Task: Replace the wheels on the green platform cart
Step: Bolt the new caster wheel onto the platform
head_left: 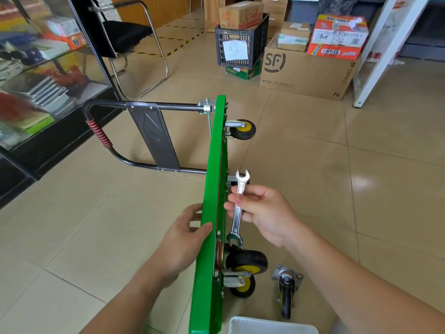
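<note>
Standing on edge, the green platform cart (214, 165) looks stiff and tippy; the left hand (185, 237) grips its deck rim, the right hand (265, 213) pinches the slick steel wrench (238, 208) mid-shank.

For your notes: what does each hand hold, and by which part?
Right hand pinches the wrench by its shank; left hand grips the green platform edge.
</note>
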Demonstrator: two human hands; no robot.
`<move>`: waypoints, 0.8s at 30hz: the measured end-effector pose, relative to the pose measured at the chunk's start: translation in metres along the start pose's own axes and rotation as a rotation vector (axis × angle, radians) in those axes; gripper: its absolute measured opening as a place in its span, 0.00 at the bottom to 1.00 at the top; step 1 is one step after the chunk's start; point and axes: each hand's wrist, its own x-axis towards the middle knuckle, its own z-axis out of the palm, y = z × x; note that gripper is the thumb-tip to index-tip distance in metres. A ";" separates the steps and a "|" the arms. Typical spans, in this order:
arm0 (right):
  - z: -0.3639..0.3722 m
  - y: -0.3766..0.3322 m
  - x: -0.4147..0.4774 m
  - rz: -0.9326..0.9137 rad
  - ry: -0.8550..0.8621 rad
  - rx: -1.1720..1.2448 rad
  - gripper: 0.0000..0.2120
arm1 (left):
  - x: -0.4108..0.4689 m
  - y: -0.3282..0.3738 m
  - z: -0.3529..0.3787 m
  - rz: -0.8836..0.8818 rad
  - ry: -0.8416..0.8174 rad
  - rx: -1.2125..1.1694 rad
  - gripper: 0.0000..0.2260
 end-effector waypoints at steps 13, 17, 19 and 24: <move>0.023 0.018 -0.005 -0.367 0.074 -0.265 0.13 | 0.001 -0.003 -0.001 -0.019 0.003 0.004 0.16; 0.028 0.022 -0.007 -0.375 0.068 -0.241 0.11 | 0.000 -0.004 -0.002 -0.010 0.006 0.001 0.16; 0.029 0.023 -0.007 -0.347 0.035 -0.243 0.11 | 0.000 -0.005 -0.002 -0.006 0.011 0.003 0.16; 0.025 0.024 -0.001 -0.327 0.052 -0.289 0.13 | 0.000 -0.006 -0.002 -0.007 0.007 0.003 0.17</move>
